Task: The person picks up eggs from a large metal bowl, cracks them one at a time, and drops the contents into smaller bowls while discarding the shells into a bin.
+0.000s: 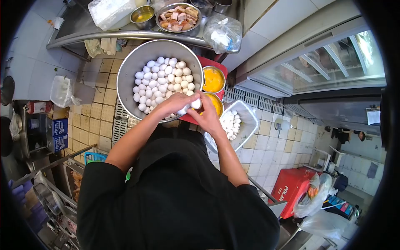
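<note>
A large steel pot (125,79) stands in front of me with many white eggs (160,81) inside. Over its near right rim my two hands meet. My left hand (177,103) is closed on white eggs, one of them showing below its fingers. My right hand (209,118) is curled around a white egg (196,103) right against the left fingers. Just beyond the right hand, a steel bowl (221,106) holds orange-yellow beaten egg. Behind it is a second bowl of beaten egg (213,79). A clear plastic tub (250,121) with white eggshells lies to the right.
Both bowls rest on a red surface (219,61). On the steel counter (125,35) ahead are a bowl of chopped meat (178,17), a small yellow-filled bowl (143,16) and a plastic bag (223,33). A glass-fronted fridge (321,62) stands right; a red cooler (287,191) sits behind.
</note>
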A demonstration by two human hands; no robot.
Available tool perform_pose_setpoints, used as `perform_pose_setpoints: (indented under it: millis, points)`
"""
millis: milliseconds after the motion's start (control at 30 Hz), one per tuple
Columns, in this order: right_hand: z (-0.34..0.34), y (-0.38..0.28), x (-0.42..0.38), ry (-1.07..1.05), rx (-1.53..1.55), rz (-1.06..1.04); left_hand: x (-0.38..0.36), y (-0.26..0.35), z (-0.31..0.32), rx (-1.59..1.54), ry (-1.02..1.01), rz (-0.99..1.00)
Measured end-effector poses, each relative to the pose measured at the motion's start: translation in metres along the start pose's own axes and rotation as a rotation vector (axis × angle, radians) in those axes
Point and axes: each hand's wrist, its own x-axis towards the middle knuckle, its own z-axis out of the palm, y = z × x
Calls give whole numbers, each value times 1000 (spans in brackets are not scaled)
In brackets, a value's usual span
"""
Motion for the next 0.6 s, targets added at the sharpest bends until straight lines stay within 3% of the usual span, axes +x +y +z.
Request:
perform_pose_setpoints:
  millis: [67,100,200,333,433,533,600]
  points:
    - [11,12,10,-1,-208,-136,-5,14,-4,206,-4,-16]
    - [8,0,12,-81,7,111,-6,15,-8,148,16,-61]
    - [16,35,15,140,-222,-192,-11,4,-19,1,88,-136]
    - [22,47,20,-47,-578,-29,-20,-24,-36,-74,170,-138]
    - [22,52,13,96,-350,-42,-29,-42,-42,-108,190,-170]
    - [12,68,2,174,57,93,-34,-59,-40,-128,221,-149]
    - [7,96,-8,283,-84,76,-34,-61,-40,-169,207,-172]
